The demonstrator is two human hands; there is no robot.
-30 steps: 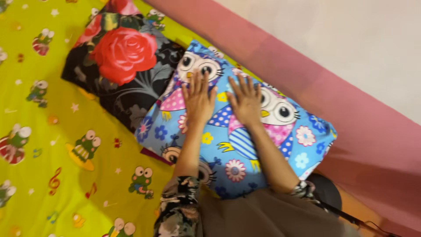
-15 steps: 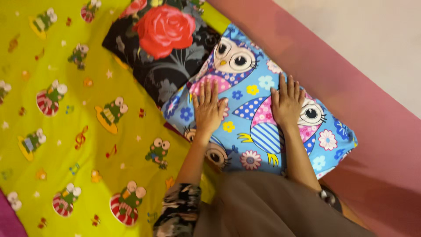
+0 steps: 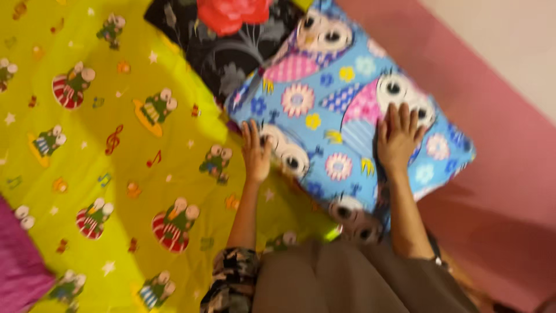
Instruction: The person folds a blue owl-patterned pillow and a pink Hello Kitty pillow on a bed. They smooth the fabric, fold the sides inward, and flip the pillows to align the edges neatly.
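left hand (image 3: 256,155): fingers spread flat, gripping nothing, now sitting at the near-left edge of the blue owl-print fabric pillow (image 3: 341,116), half on the yellow cartoon-print bedsheet (image 3: 116,145)
right hand (image 3: 398,139): pressing open-palmed on the pillow
change: hands are spreading wider apart than half a second ago, smoothing it
pillow: lying beside the black rose-print pillow (image 3: 226,35)

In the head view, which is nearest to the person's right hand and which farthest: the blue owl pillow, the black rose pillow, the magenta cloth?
From the right hand:
1. Blue owl pillow: directly under the palm, touching.
2. Black rose pillow: up and to the left, at the top edge.
3. Magenta cloth: far lower left corner, across the yellow sheet.
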